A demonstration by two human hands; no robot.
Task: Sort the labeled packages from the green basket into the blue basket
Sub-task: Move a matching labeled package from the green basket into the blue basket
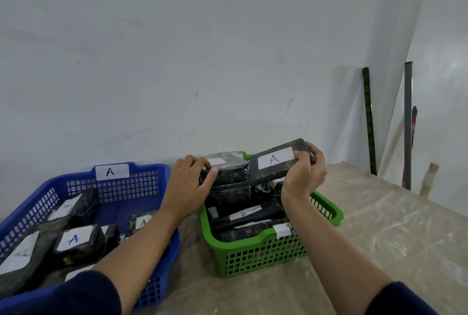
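Note:
The green basket (pixel 255 254) stands at the centre of the table, piled with several black wrapped packages bearing white labels. My right hand (pixel 305 171) grips a black package labelled A (pixel 274 161) and holds it tilted above the basket's far end. My left hand (pixel 190 179) grips the edge of another black package (pixel 229 172) on top of the pile. To the left stands the blue basket (pixel 131 185), tagged A on its far wall, with several A-labelled packages (pixel 76 240) inside.
A white wall runs right behind both baskets. Dark poles (pixel 368 122) and sticks lean in the corner at the right. Bare beige tabletop (pixel 379 226) stretches to the right of the green basket and in front of it.

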